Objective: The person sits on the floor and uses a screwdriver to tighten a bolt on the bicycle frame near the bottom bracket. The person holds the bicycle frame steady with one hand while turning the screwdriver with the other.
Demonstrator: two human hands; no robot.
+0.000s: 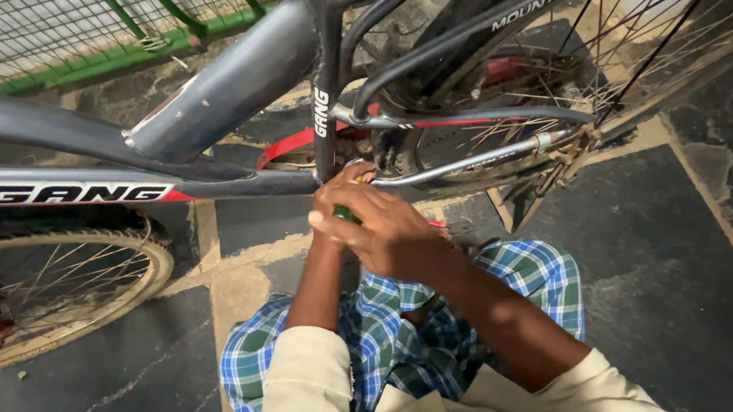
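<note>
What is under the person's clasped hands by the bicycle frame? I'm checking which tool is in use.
Between the left hand and right hand only a small green handle piece shows. The hands cover its tip and the rest, so the tool's kind is unclear.

A green-handled tool [347,213], mostly hidden, is clasped in both hands: the left hand [340,195] wraps it from behind and the right hand [389,230] closes over the front. It points up at the bottom bracket of a dark grey bicycle frame [232,87], where seat tube, down tube and silver chainstay meet, beside a red chain guard [291,143].
</note>
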